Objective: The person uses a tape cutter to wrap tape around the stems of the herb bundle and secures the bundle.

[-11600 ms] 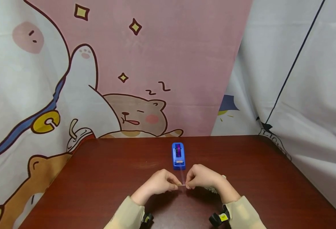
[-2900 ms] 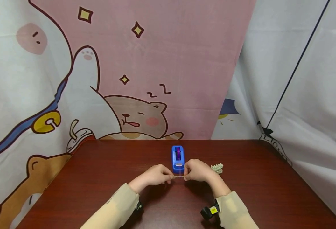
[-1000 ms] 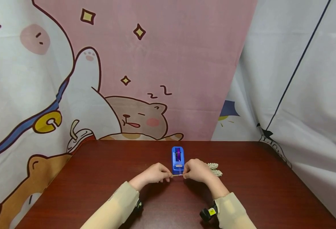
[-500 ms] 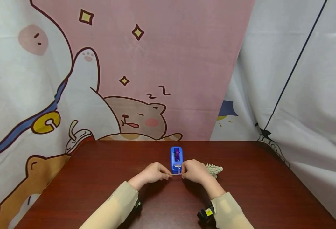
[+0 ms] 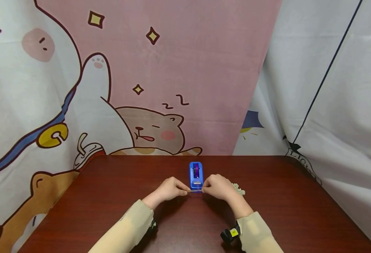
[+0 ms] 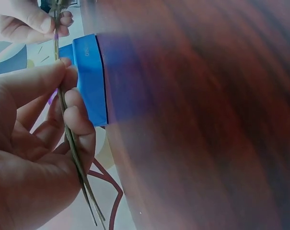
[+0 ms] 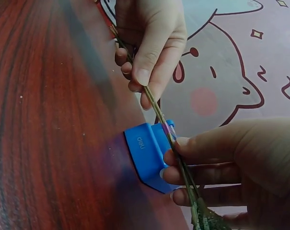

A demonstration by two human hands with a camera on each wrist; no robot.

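Both hands pinch a thin bundle of wheat-like stalks [image 6: 70, 129] held crosswise at the near end of a blue tape dispenser [image 5: 196, 175]. The left hand [image 5: 170, 188] grips the stems toward their bare cut ends, seen in the left wrist view. With thumb and fingertips, the right hand [image 5: 219, 189] holds them close to the ears [image 5: 240, 189], which stick out pale and knobbly beyond it. Between the hands, a purplish bit of tape [image 7: 168, 129] lies on the stems. Whether it still joins the roll is hard to tell.
The dispenser stands on a dark red-brown wooden table [image 5: 179, 225], with a purple tape roll [image 5: 196, 170] in it. A cartoon-printed cloth [image 5: 204, 70] hangs behind the table. Dark wrist cameras [image 5: 231, 234] sit below the sleeves.
Both hands have moved forward with the stalks, up to the dispenser. The long tape strip seen stretched earlier has shortened. The ears show at changing angles beyond the right hand.
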